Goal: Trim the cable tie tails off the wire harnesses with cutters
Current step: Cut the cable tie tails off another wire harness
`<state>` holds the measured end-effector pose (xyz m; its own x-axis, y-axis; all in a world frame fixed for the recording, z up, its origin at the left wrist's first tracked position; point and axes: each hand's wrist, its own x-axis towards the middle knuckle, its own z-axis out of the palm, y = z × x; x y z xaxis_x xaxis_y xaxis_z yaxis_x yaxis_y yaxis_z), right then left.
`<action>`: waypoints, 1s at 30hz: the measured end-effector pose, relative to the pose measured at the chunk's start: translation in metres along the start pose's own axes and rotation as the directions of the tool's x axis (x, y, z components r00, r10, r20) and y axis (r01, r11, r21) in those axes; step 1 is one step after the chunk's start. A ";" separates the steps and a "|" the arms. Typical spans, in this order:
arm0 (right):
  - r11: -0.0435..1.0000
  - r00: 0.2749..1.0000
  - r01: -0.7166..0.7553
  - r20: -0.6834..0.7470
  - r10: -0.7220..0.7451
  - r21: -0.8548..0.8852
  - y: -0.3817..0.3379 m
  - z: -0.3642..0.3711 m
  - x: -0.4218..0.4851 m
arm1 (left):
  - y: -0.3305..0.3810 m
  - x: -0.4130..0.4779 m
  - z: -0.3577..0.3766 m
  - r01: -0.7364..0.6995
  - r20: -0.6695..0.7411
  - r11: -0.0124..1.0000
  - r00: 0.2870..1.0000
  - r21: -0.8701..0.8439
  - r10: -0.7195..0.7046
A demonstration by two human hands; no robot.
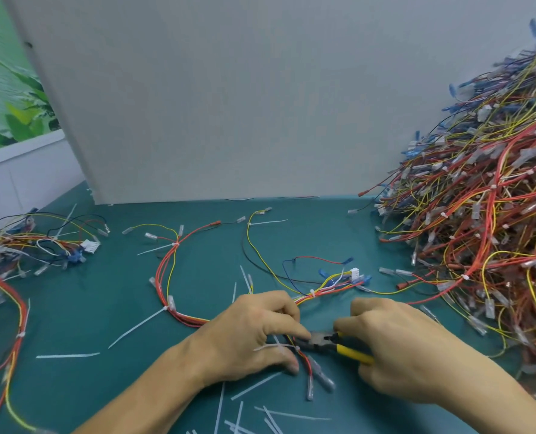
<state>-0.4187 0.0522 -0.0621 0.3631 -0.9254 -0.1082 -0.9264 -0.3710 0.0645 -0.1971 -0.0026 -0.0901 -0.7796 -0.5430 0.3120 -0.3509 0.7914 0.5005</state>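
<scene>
Head view, looking down on a green mat (103, 386): the person is working low and near the middle; the left hand (254, 333) is curling its fingers over a wire harness (329, 289) and pinning its red and yellow wires to the mat, the index fingertip reaching right to touch the dark head of the cutters (319, 339); the thumb is lying lower, close to the red wires that are trailing out beneath; a white cable tie tail (268, 346) is sticking out leftward from its tie, crossing the gap between that thumb and index finger; the right hand (395, 349) is wrapping its fingers round the yellow handles, gripping them, and the cutter nose is sitting right at the tie; whether the blades are biting or apart I cannot tell, the spot being blurred.

The rest of the harness is looping away left in a wide red arc and running right to a white connector (355, 273); cut tails (67, 356) are lying scattered across the mat, many near the bottom edge; a big heap of harnesses (485, 214) is rising on the right; a smaller bundle (25, 242) is lying far left; a grey board (213, 104) is standing behind.
</scene>
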 end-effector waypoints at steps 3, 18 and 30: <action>1.000 1.000 -0.002 -0.010 0.002 0.020 0.001 0.001 0.002 | -0.001 0.003 0.005 0.018 -0.011 0.999 1.000 -0.033 -0.018; 0.998 0.997 -0.065 -0.047 0.065 -0.008 0.015 -0.020 -0.020 | -0.010 0.009 0.002 0.295 0.098 0.932 0.955 -0.212 -0.280; 0.999 1.000 -0.024 -0.015 0.023 -0.025 -0.007 -0.020 -0.022 | -0.005 0.008 -0.001 0.318 0.163 0.918 0.944 -0.238 -0.285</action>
<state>-0.4184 0.0735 -0.0399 0.3427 -0.9350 -0.0917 -0.9320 -0.3506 0.0922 -0.2010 -0.0109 -0.0898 -0.7209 -0.6928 0.0200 -0.4470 0.4867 0.7505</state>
